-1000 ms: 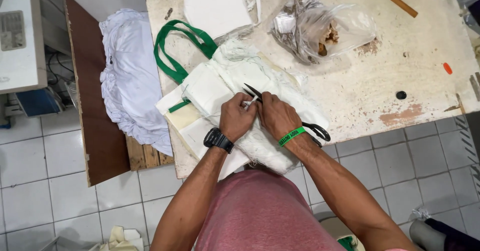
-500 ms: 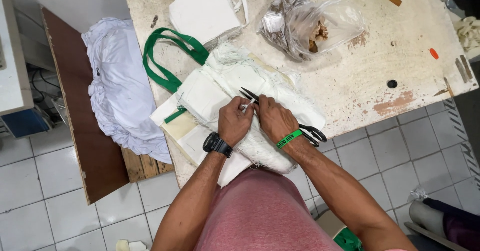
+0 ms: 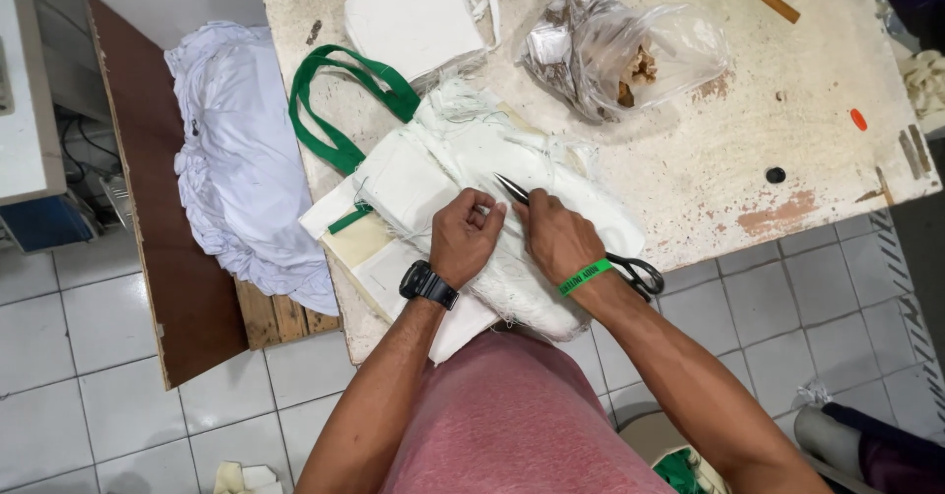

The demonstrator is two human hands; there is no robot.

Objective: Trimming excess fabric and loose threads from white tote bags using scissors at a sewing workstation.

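Left hand pinching white bag fabric, fingers curled closed | right hand gripping scissors, blades nearly closed at table edge | advising: be keeping cloth taut, snipping threads only.

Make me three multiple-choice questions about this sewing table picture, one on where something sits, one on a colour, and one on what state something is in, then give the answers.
1. Where does the clear plastic bag lie?
A. on the floor tiles
B. on the worn table, beyond the hands
C. on the brown board

2. What colour are the fabric bag's handles?
A. red
B. yellow
C. green

3. What is the right hand doing?
A. holding black scissors against the white fabric bag
B. resting empty on the table
C. lifting the plastic bag

Answers: 1 B, the bag lies on the tabletop, far side. 2 C, the loops are plainly green. 3 A, blade tips show past the fingers, beside the left hand pinching the fabric.
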